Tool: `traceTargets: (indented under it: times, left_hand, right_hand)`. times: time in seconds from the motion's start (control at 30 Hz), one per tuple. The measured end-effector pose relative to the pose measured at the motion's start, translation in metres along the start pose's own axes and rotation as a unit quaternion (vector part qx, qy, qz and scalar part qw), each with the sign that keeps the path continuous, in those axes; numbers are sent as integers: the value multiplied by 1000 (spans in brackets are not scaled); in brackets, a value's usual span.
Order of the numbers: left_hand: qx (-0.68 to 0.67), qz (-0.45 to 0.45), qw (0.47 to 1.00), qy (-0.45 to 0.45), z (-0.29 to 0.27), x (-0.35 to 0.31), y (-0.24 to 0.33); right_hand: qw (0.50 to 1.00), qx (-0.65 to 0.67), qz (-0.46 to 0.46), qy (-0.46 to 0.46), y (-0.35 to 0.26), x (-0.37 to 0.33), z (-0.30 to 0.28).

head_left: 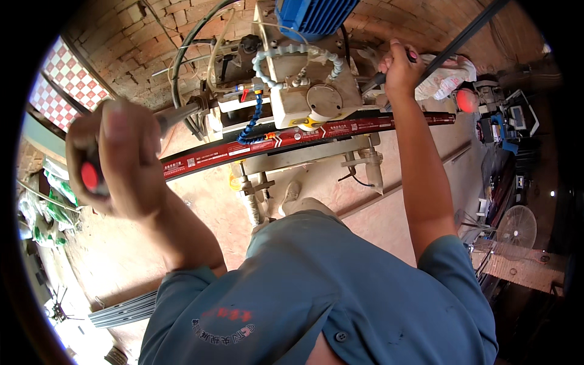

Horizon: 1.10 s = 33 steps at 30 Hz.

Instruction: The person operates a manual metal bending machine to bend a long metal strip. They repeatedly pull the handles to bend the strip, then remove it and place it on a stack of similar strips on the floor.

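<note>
My left hand is wrapped round the black grip of a lever handle with a red end. A metal shaft runs from that fist toward the machine. On the far right side, my right hand closes on a second lever handle, whose red end shows beside the fingers. Between the hands stands a machine with a blue finned motor on top. Below its pale head, a long bar with red printed film lies across the machine. A blue jointed coolant hose with an orange tip bends down onto the bar.
Two clamp cylinders sit on the machine's near side. A brick wall curves behind it. To the right are a floor fan and assorted equipment. Stacked metal profiles lie on the floor at lower left.
</note>
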State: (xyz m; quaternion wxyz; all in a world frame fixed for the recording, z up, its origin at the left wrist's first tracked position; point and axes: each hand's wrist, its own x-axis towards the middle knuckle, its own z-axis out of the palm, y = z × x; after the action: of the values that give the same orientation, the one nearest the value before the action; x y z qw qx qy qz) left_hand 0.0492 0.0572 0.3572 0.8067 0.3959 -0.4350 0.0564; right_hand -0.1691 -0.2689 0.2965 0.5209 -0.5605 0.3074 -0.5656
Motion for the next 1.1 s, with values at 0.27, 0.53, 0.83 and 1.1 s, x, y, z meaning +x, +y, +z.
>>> traceTargets:
  times: [0.27, 0.53, 0.83, 1.1]
  left_hand:
    - [30, 7, 999, -17, -2, -23, 12]
    - [50, -1, 998, -29, -13, -49, 14]
    - [31, 9, 997, -75, -15, -45, 12]
    - [58, 6, 996, -72, -15, -54, 14]
  right_hand:
    - [999, 15, -3, -28, 8, 5, -7]
    - [1000, 2, 10, -18, 6, 1, -3]
    - [1000, -6, 9, 14, 8, 2, -3]
    - [998, -7, -1, 62, 15, 5, 2]
